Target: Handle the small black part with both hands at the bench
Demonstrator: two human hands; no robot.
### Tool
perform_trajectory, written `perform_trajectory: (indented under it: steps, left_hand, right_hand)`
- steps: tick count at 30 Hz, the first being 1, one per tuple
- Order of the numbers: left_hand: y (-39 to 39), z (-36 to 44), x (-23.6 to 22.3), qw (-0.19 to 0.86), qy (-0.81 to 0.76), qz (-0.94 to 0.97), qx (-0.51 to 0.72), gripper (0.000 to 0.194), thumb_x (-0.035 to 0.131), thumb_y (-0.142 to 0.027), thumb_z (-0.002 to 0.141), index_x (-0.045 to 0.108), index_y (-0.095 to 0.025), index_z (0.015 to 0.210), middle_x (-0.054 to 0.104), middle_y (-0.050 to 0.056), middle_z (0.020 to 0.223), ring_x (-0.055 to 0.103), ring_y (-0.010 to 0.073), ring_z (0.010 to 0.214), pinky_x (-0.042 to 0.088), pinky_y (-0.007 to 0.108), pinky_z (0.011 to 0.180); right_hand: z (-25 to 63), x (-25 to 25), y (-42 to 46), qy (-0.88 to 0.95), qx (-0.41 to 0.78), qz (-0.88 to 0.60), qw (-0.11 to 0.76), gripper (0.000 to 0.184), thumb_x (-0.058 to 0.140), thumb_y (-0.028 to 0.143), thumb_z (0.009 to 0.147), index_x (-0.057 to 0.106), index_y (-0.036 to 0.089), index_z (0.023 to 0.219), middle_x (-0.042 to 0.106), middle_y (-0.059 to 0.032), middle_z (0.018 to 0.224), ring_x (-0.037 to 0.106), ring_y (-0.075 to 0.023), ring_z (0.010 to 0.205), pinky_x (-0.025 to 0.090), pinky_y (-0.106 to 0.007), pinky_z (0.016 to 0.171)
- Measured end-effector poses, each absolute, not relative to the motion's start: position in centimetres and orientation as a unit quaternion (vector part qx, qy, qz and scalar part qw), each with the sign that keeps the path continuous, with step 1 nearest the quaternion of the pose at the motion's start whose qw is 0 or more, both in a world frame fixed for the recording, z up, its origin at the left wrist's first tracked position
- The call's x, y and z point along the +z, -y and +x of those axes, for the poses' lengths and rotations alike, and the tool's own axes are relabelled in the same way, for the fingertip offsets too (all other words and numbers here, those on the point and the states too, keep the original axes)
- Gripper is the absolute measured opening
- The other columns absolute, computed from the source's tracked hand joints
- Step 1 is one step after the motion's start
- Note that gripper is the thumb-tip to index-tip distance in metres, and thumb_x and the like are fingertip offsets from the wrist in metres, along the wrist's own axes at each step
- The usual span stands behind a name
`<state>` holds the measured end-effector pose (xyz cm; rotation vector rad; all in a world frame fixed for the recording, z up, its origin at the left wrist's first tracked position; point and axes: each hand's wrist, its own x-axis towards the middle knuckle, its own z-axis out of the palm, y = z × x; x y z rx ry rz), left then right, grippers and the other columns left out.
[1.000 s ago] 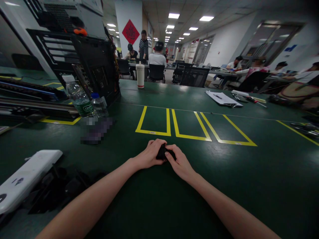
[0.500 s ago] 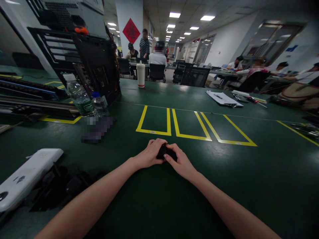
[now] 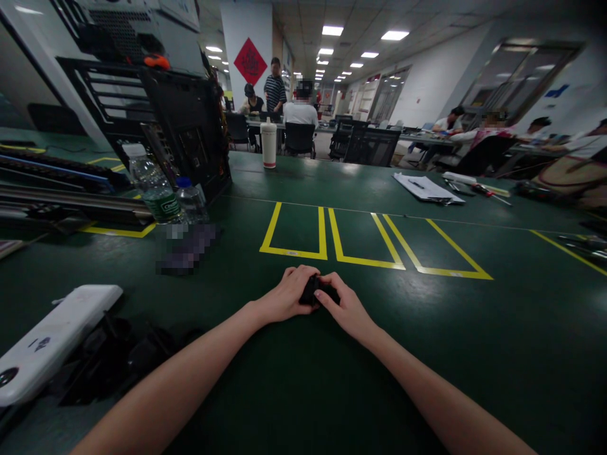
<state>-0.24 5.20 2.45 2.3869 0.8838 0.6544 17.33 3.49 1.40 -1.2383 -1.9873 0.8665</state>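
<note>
Both of my hands meet at a small black object (image 3: 310,291) low over the green table (image 3: 303,392). Its kind cannot be made out, since the fingers cover much of it. My left hand (image 3: 289,294) is closed round its left side, fingers over the top and thumb below. From the right, my right hand (image 3: 345,306) pinches it with thumb and curled fingers. Just beyond the hands, yellow tape outlines (image 3: 293,254) mark the table.
At the left lie a white oblong device (image 3: 57,341) and black parts (image 3: 109,360). Two plastic bottles (image 3: 159,189) stand near a black computer case (image 3: 190,139). Farther back are a white cup (image 3: 269,145) and a clipboard (image 3: 424,188). Several people sit or stand beyond the table.
The view has shifted very slightly. Both hands keep their hold on the black object, with almost no visible movement.
</note>
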Motion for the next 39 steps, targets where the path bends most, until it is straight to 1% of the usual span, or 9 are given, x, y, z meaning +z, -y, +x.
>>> perform_trajectory:
  steps: [5, 11, 16, 20, 22, 24, 29, 34, 39]
  left_hand:
    - [-5.38, -0.23, 1.86, 0.245, -0.324, 0.879, 0.249, 0.055, 0.062, -0.017, 0.07, 0.03, -0.023, 0.114, 0.043, 0.007, 0.114, 0.043, 0.0239, 0.106, 0.03, 0.042, 0.093]
    - [-5.44, -0.04, 1.7, 0.235, -0.325, 0.878, 0.262, 0.054, 0.064, -0.018, 0.069, 0.032, -0.022, 0.113, 0.045, 0.006, 0.111, 0.044, 0.0221, 0.104, 0.03, 0.04, 0.094]
    - [-5.28, -0.08, 2.0, 0.249, -0.332, 0.875, 0.251, 0.054, 0.063, -0.018, 0.07, 0.032, -0.023, 0.113, 0.044, 0.006, 0.112, 0.044, 0.0232, 0.105, 0.031, 0.042, 0.092]
    - [-5.22, -0.18, 2.1, 0.253, -0.329, 0.875, 0.249, 0.053, 0.063, -0.018, 0.07, 0.032, -0.022, 0.113, 0.043, 0.006, 0.112, 0.043, 0.0225, 0.104, 0.032, 0.041, 0.092]
    - [-5.21, -0.21, 2.09, 0.252, -0.33, 0.874, 0.252, 0.055, 0.063, -0.017, 0.07, 0.031, -0.022, 0.114, 0.043, 0.006, 0.113, 0.043, 0.0227, 0.104, 0.033, 0.04, 0.091]
    - [-5.21, -0.2, 2.07, 0.251, -0.335, 0.872, 0.252, 0.055, 0.063, -0.017, 0.07, 0.03, -0.023, 0.113, 0.043, 0.006, 0.113, 0.044, 0.0233, 0.104, 0.033, 0.041, 0.09]
    - [-5.18, -0.14, 2.14, 0.246, -0.331, 0.875, 0.253, 0.053, 0.063, -0.019, 0.071, 0.031, -0.023, 0.113, 0.044, 0.006, 0.112, 0.044, 0.0228, 0.104, 0.031, 0.041, 0.092]
    - [-5.18, -0.21, 2.47, 0.254, -0.327, 0.878, 0.242, 0.052, 0.062, -0.019, 0.072, 0.031, -0.023, 0.113, 0.044, 0.006, 0.112, 0.044, 0.0227, 0.105, 0.031, 0.041, 0.093]
    - [-5.32, -0.14, 2.09, 0.247, -0.326, 0.877, 0.251, 0.053, 0.063, -0.018, 0.07, 0.032, -0.021, 0.113, 0.044, 0.006, 0.111, 0.044, 0.0223, 0.104, 0.03, 0.041, 0.094]
  right_hand:
    - [17.7, 1.57, -3.29, 0.769, 0.333, -0.445, 0.316, 0.022, 0.053, 0.025, 0.077, 0.047, 0.024, 0.097, 0.051, -0.0014, 0.096, 0.05, -0.0182, 0.087, 0.042, -0.033, 0.075]
    - [17.47, 1.15, -3.54, 0.754, 0.333, -0.45, 0.344, 0.012, 0.046, 0.024, 0.081, 0.048, 0.023, 0.093, 0.051, -0.0006, 0.09, 0.051, -0.0171, 0.084, 0.041, -0.033, 0.076]
    - [17.41, 1.09, -3.77, 0.737, 0.358, -0.454, 0.349, 0.023, 0.05, 0.025, 0.079, 0.045, 0.023, 0.102, 0.052, -0.002, 0.098, 0.05, -0.0178, 0.093, 0.041, -0.034, 0.081]
    - [17.67, 1.37, -3.58, 0.757, 0.343, -0.455, 0.319, 0.016, 0.049, 0.025, 0.08, 0.048, 0.023, 0.096, 0.053, -0.0011, 0.093, 0.051, -0.0179, 0.088, 0.042, -0.035, 0.078]
    - [17.78, 1.48, -3.37, 0.766, 0.333, -0.452, 0.312, 0.02, 0.051, 0.024, 0.078, 0.048, 0.024, 0.097, 0.052, -0.0009, 0.095, 0.051, -0.0183, 0.087, 0.042, -0.035, 0.077]
    - [17.78, 1.52, -3.21, 0.772, 0.33, -0.444, 0.314, 0.022, 0.051, 0.023, 0.078, 0.047, 0.025, 0.099, 0.052, -0.0012, 0.097, 0.05, -0.0184, 0.089, 0.043, -0.035, 0.077]
    - [17.41, 1.25, -3.33, 0.757, 0.328, -0.452, 0.339, 0.012, 0.047, 0.022, 0.08, 0.049, 0.023, 0.092, 0.052, -0.0012, 0.093, 0.051, -0.0179, 0.089, 0.043, -0.035, 0.079]
    - [17.27, 1.09, -3.59, 0.73, 0.36, -0.466, 0.348, 0.026, 0.051, 0.025, 0.078, 0.044, 0.023, 0.103, 0.052, -0.0024, 0.101, 0.05, -0.0191, 0.096, 0.041, -0.038, 0.084]
    - [17.61, 1.29, -3.46, 0.753, 0.364, -0.446, 0.319, 0.017, 0.05, 0.025, 0.079, 0.048, 0.022, 0.096, 0.054, -0.0013, 0.093, 0.052, -0.018, 0.089, 0.042, -0.036, 0.08]
